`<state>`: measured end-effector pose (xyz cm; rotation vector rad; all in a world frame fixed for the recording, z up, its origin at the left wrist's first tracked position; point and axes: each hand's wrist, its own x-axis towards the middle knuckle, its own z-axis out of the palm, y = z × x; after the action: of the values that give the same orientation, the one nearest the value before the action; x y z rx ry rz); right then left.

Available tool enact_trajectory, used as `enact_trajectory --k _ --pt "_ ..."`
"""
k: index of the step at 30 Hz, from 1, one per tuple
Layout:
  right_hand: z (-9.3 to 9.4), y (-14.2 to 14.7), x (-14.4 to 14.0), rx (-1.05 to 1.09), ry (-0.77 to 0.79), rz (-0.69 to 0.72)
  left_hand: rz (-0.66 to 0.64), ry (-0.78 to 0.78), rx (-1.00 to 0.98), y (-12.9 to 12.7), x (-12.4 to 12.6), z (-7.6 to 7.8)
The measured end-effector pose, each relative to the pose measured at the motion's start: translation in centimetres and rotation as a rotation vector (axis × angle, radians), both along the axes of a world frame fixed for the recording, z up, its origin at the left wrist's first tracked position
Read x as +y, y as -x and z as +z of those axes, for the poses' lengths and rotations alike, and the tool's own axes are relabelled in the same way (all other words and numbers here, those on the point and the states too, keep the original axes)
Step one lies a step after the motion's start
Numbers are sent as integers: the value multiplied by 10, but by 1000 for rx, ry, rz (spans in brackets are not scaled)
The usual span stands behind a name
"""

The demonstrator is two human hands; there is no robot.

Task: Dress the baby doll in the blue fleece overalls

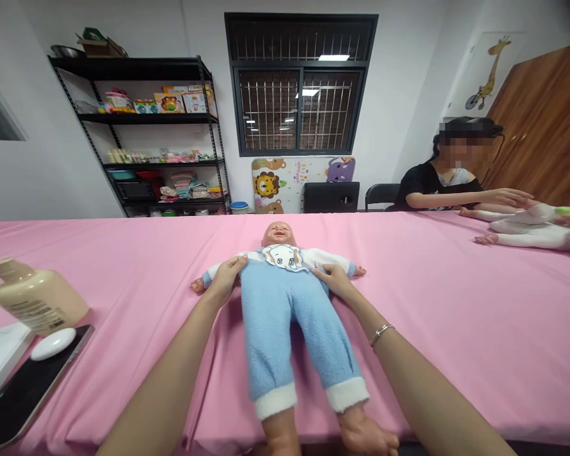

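Observation:
A baby doll [285, 297] lies on its back on the pink cloth [432, 297], head away from me, feet over the near edge. It wears a white top with an elephant print and light blue fleece trousers [289, 329]. My left hand [225, 278] grips the doll's side at the trouser waist, near its right arm. My right hand [335, 282] holds the opposite side of the waist; a thin bracelet sits on that wrist.
At the left stand a beige pump bottle [35, 297], a dark tablet [26, 389] with a white oval object on it, and a white pack. Another person [449, 177] sits at the far right handling a second doll [527, 228]. Shelves and chairs stand behind.

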<state>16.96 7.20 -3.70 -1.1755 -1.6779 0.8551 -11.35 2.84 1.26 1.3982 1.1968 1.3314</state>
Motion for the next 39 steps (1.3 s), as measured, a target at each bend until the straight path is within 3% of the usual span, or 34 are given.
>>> enact_trajectory --k 3,6,9,11,12,14,16,18,20,23,26,30,33,35,37,39 --pt "0 4 0 -16 -11 -22 196 -169 373 3 8 -9" --pt "-3 6 1 -52 -37 -80 269 -251 713 7 16 -22" --pt "6 12 -5 -126 -167 -213 276 -265 776 7 20 -33" --pt "24 24 -21 -116 -330 -244 297 -278 762 7 22 -37" --pt "36 32 -33 -90 -401 -202 314 -275 755 8 23 -39" --pt "60 53 -65 -47 -398 49 347 -265 747 9 24 -41" --pt "78 74 -103 -179 -330 511 375 -255 740 11 26 -42" --pt "87 89 -138 -357 -370 830 386 -256 723 12 27 -44" --pt "88 98 -161 -591 -500 863 386 -265 699 13 28 -46" --pt "81 104 -176 -851 -691 703 383 -275 669 13 29 -47" --pt "73 107 -180 -903 -813 687 383 -268 650 13 28 -47" --pt "71 115 -190 -813 -904 822 379 -260 632 13 27 -45" --pt "76 120 -193 -786 -865 877 379 -256 618 13 26 -45" --pt "83 121 -185 -777 -726 888 376 -250 607 13 26 -44" --pt "90 117 -167 -715 -544 829 359 -244 583 12 26 -44" --pt "95 108 -144 -649 -379 686 325 -239 550 12 27 -44"
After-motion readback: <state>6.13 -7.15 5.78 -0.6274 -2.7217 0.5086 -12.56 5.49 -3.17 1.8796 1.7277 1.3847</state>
